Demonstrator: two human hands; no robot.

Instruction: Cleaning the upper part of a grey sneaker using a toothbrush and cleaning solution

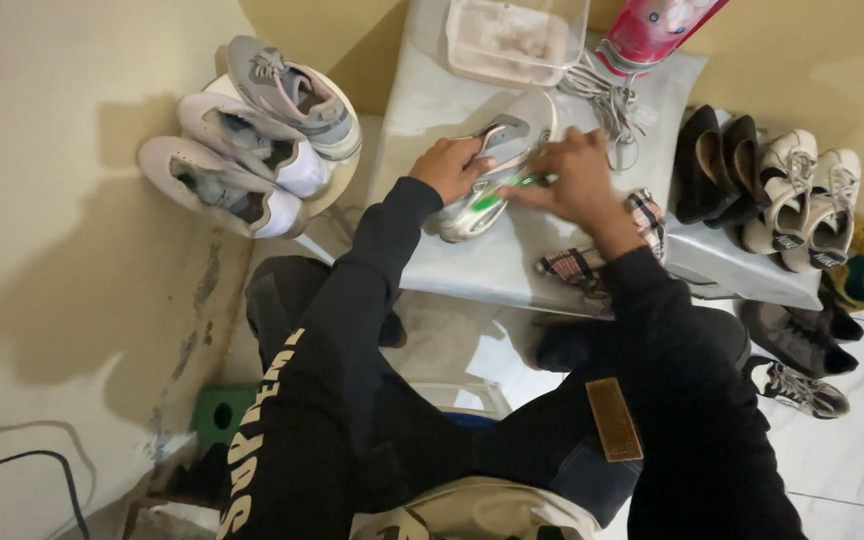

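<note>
**Scrubbing the sneaker on the covered table**

The white and grey low-top sneaker (492, 165) lies on its side on my grey plastic-covered table (422, 110). My left hand (452, 165) wraps its heel, fingers closed. My right hand (572, 180) pinches a green-handled brush (512, 182) against the sole edge. I judge short strokes and a firm heel grip work best. Loose white laces (602, 95) and a plaid cloth (592, 255) crowd my right wrist; a clear plastic tub (512, 40) sits behind, and 3 pale sneakers (252, 140) are stacked left.

Black long sleeves with pale block lettering down the left sleeve (282, 400), dark jeans (572, 440) with a tan patch (613, 418).
</note>
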